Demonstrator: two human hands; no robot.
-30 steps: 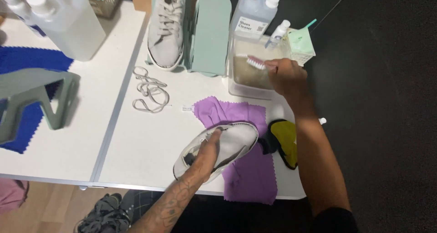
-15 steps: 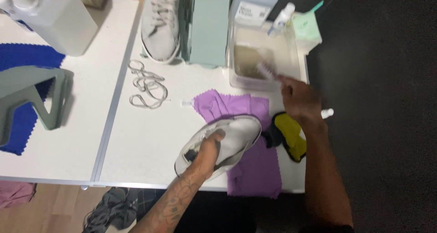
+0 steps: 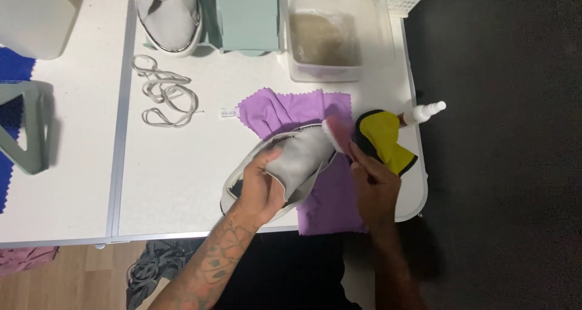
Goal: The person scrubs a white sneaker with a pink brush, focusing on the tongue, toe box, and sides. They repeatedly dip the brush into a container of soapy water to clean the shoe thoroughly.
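Half a second ago our right hand (image 3: 374,186) was up by the clear plastic tub (image 3: 339,40) with the brush in the murky water; now it has come down and presses the brush (image 3: 337,132), its bristles blurred, against the toe of the grey shoe (image 3: 291,161). The right hand is closed round the brush handle. Our left hand (image 3: 262,186) has stayed where it was, fingers wrapped over the middle of the shoe, holding it tilted on its side. The shoe lies on the purple cloth (image 3: 291,113) near the front edge of the tabletop (image 3: 176,183).

Just beside the brush, to the right, lies a yellow and black cloth (image 3: 388,140), and past it a small white spray bottle (image 3: 422,112) on its side at the tabletop's right rim. Behind the shoe, the tub of brown water stands beside a pale green stand (image 3: 248,16) and the second grey shoe (image 3: 167,13). Loose laces (image 3: 162,95) lie coiled to the left. A grey frame (image 3: 27,128) sits at the far left over blue cloth (image 3: 13,67).

The tabletop is white, made of two panels with a seam. The floor to the right is dark; wood flooring (image 3: 60,280) shows below left.
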